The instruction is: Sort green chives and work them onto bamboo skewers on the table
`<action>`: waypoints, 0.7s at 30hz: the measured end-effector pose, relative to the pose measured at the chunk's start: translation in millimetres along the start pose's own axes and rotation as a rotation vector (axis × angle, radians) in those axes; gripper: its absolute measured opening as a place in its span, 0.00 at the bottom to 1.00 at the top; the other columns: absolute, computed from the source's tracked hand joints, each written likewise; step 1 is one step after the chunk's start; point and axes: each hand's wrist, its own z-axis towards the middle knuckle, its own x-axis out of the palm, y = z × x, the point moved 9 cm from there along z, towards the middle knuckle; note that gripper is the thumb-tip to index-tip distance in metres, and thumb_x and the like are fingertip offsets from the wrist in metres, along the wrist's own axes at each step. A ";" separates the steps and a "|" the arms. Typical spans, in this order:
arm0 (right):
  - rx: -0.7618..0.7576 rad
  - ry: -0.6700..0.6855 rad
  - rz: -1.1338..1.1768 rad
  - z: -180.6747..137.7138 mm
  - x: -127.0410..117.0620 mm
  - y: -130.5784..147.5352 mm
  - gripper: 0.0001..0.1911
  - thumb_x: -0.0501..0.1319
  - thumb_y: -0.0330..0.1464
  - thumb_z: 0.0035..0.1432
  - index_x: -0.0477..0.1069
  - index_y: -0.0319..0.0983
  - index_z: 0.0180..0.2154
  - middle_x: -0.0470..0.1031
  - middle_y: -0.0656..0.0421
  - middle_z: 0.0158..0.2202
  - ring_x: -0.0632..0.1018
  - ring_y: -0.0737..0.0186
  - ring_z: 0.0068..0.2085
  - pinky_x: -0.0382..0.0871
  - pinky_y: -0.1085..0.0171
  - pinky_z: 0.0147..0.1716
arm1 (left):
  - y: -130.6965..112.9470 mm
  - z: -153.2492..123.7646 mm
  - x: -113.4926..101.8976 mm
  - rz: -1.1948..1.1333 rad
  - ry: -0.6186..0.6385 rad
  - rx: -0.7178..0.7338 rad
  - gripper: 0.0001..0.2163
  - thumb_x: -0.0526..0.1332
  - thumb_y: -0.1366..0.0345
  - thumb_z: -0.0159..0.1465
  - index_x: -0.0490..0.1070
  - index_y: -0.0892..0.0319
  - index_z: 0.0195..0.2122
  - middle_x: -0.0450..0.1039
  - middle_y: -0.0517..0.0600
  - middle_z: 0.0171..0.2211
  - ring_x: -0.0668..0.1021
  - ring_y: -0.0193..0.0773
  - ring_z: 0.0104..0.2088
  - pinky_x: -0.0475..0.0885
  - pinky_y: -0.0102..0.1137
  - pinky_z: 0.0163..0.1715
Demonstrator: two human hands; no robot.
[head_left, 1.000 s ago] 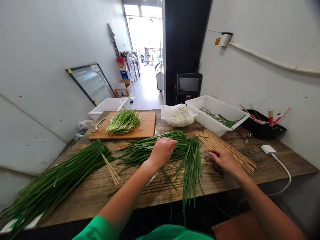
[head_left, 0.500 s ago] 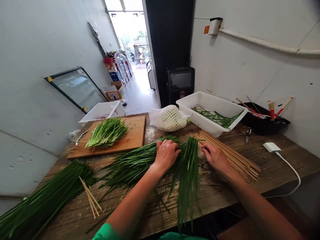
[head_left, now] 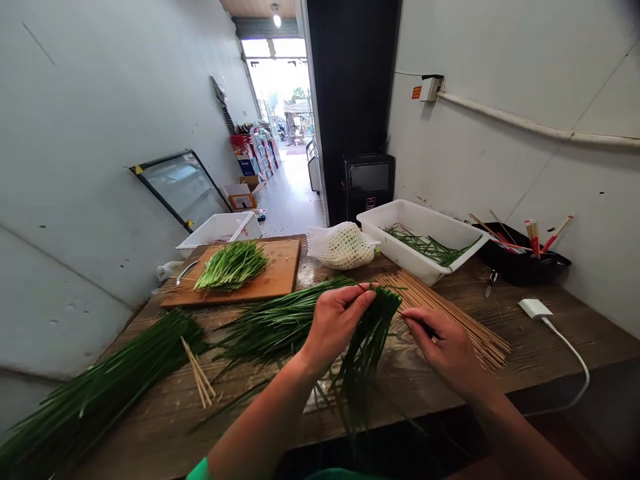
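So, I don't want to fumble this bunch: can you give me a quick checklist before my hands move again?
1. Left hand gripping the bunch of green leaves: ok, near its upper end.
2. Leaves held straight: not ok, they droop below the hand.
3. Thin strip at the right hand's fingertips, stick or leaf: cannot tell.
4. Pile of sticks close by: ok, just beyond the right hand.
5. Small knife apart from both hands: ok.
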 end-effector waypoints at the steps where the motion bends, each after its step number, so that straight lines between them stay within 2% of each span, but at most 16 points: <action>1: -0.014 0.006 0.007 -0.3 -3.1 4.2 0.08 0.56 0.33 0.61 0.73 0.41 0.40 0.78 0.57 0.37 0.78 0.62 0.38 0.72 0.65 0.38 | -6.8 -3.4 -0.9 0.028 0.019 0.017 0.14 0.59 0.57 0.61 0.78 0.64 0.33 0.78 0.51 0.33 0.76 0.36 0.34 0.71 0.28 0.35; 4: -0.087 0.037 0.016 1.7 -15.1 21.8 0.08 0.57 0.33 0.61 0.73 0.41 0.39 0.78 0.58 0.36 0.78 0.64 0.36 0.72 0.66 0.37 | -29.8 -13.2 -1.3 0.097 0.068 0.084 0.13 0.61 0.57 0.59 0.78 0.63 0.28 0.77 0.51 0.29 0.77 0.36 0.32 0.72 0.28 0.34; 8: -0.147 0.031 -0.003 8.5 -36.7 48.8 0.08 0.58 0.34 0.60 0.74 0.41 0.39 0.78 0.59 0.35 0.78 0.64 0.35 0.72 0.66 0.36 | -60.9 -22.0 5.1 0.073 0.094 0.120 0.15 0.61 0.56 0.59 0.77 0.65 0.29 0.76 0.50 0.27 0.77 0.36 0.31 0.71 0.27 0.32; 11: -0.135 -0.036 -0.005 10.4 -55.7 68.5 0.09 0.58 0.36 0.60 0.74 0.42 0.39 0.77 0.60 0.32 0.77 0.65 0.31 0.72 0.66 0.32 | -80.3 -26.5 19.8 -0.067 0.144 0.118 0.16 0.60 0.54 0.59 0.76 0.65 0.35 0.76 0.49 0.30 0.77 0.35 0.33 0.72 0.27 0.34; 13: -0.098 -0.067 0.039 7.5 -68.1 77.6 0.10 0.59 0.37 0.59 0.74 0.43 0.42 0.75 0.61 0.28 0.75 0.66 0.27 0.71 0.67 0.28 | -86.4 -31.8 35.8 -0.176 0.226 0.102 0.17 0.63 0.55 0.57 0.74 0.64 0.40 0.76 0.51 0.34 0.77 0.36 0.35 0.73 0.29 0.37; 16: 0.022 -0.104 0.188 -2.9 -85.6 72.9 0.15 0.60 0.38 0.58 0.71 0.44 0.47 0.72 0.63 0.26 0.72 0.69 0.24 0.67 0.69 0.22 | -76.8 -48.9 63.6 -0.272 0.409 0.028 0.18 0.66 0.56 0.54 0.72 0.64 0.41 0.76 0.54 0.35 0.78 0.38 0.35 0.73 0.31 0.37; 18: 0.147 -0.102 0.338 -13.5 -88.4 51.7 0.15 0.61 0.39 0.57 0.72 0.44 0.47 0.70 0.63 0.25 0.70 0.70 0.23 0.64 0.70 0.19 | -55.1 -66.3 74.0 -0.253 0.485 -0.055 0.17 0.65 0.57 0.56 0.71 0.65 0.40 0.76 0.54 0.32 0.78 0.37 0.31 0.74 0.31 0.34; 21: 0.357 -0.075 0.589 -35.8 -70.7 -2.9 0.13 0.63 0.40 0.54 0.74 0.42 0.40 0.65 0.64 0.23 0.66 0.72 0.21 0.60 0.72 0.16 | -8.3 -96.3 62.2 -0.005 0.455 -0.150 0.13 0.60 0.58 0.60 0.72 0.65 0.38 0.76 0.50 0.29 0.77 0.35 0.27 0.72 0.28 0.29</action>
